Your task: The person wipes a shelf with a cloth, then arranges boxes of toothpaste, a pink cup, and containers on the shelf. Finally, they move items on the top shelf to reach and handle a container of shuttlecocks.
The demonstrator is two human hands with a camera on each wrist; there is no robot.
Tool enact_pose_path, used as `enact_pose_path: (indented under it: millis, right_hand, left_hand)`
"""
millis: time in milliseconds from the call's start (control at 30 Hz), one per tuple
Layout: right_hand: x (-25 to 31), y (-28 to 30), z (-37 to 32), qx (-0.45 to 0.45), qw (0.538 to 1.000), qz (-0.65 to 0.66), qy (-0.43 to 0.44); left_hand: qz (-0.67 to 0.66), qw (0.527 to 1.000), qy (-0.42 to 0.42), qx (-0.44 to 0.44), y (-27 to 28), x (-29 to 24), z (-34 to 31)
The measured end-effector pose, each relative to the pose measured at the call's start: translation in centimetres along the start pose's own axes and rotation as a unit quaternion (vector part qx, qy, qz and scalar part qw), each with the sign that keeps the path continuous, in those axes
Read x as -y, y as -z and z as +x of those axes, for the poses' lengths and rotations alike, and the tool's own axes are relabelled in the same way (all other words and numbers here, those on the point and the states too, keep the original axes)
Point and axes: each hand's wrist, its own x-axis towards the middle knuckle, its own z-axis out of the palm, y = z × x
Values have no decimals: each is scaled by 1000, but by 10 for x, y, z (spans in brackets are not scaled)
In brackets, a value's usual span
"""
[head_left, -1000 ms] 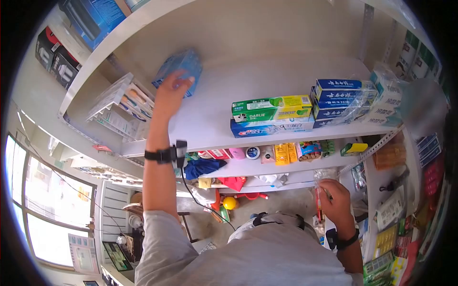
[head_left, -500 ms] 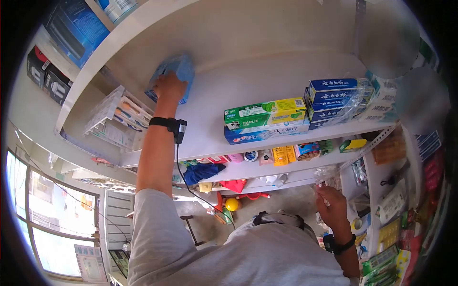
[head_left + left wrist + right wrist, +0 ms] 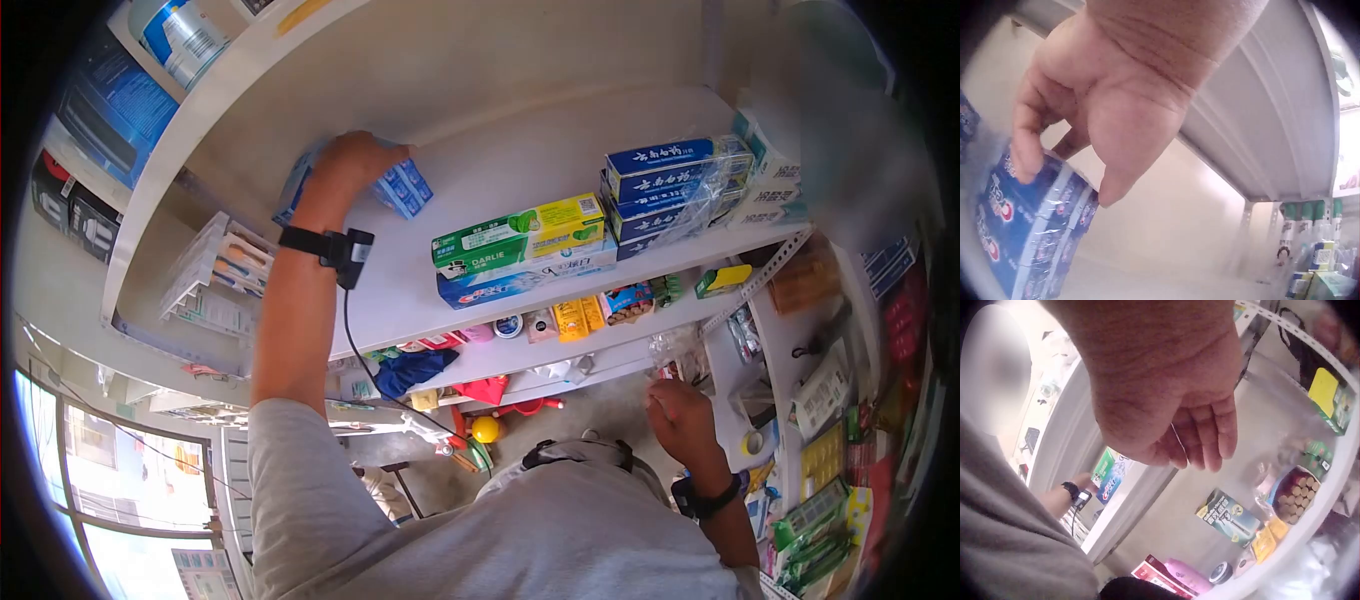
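Note:
My left hand is at the left part of the upper shelf, over a wrapped pack of blue boxes. The left wrist view shows that hand gripping the pack from above, fingertips on its printed face and thumb at the other edge. More blue packaging lies left of the hand. My right hand hangs low at the right, apart from the shelves; in the right wrist view this hand has loosely bent fingers and holds nothing.
A green-yellow Darlie box lies on a blue Crest box at mid-shelf. Dark blue toothpaste boxes are stacked to their right. Toothbrush packs stand at the left. Assorted goods fill the shelf below.
The view has shifted right and the shelf goods appear further left. My left hand has turned over the blue pack, whose right end now shows beyond the fingers. My right hand stays low.

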Motion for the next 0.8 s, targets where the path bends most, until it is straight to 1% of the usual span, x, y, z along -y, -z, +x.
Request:
enact_pose_path:
  millis: [67, 133, 167, 267, 367, 467, 567, 667, 767, 800]
  right_hand:
    - [-1, 0, -4, 10, 1000, -3, -17]
    - [-1, 1, -8, 11, 999, -3, -34]
    - [-1, 2, -9, 10, 999, -2, -42]
    - [-2, 1, -17, 7, 999, -6, -52]
    - [-2, 1, -19, 9, 998, -1, -63]
    - [-2, 1, -21, 1, 998, 9, -62]
    - [-3, -1, -24, -3, 998, 13, -55]
    - [-2, -5, -24, -2, 999, 11, -43]
    - [1, -9, -24, -4, 999, 7, -35]
    - [2, -10, -24, -4, 999, 6, -33]
  left_hand:
    - [112, 992, -59, -16, 0, 30, 35]
    - [78, 983, -146, -79, -4, 82, 65]
    - [60, 974, -190, -110, -4, 94, 74]
    - [195, 948, -187, -167, -17, 89, 52]
    - [187, 947, -222, -136, -28, 80, 39]
    - [93, 958, -267, -40, -21, 74, 54]
    - [60, 969, -233, 46, 2, 42, 41]
    - [-50, 966, -242, 76, 7, 9, 27]
    - [-76, 958, -266, 73, 14, -35, 1]
    - [-74, 952, -287, 74, 15, -48, -4]
